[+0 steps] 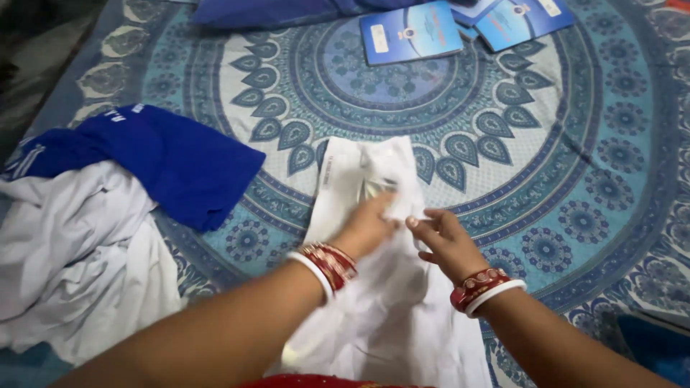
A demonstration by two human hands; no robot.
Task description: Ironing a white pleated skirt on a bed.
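Note:
A white garment (374, 309) lies stretched out on a blue patterned bedsheet (546, 179), running from the bottom edge toward the centre. My left hand (368, 226) presses flat on its upper part, palm down. My right hand (445, 241) rests beside it on the cloth, thumb and fingers pinching at the fabric near its right edge. Both wrists wear red and white bangles.
A blue garment (172, 162) lies at the left, over a heap of white cloth (79, 251). Blue booklets (410, 32) lie at the top of the sheet, and another blue cloth (266, 11) sits at the top edge.

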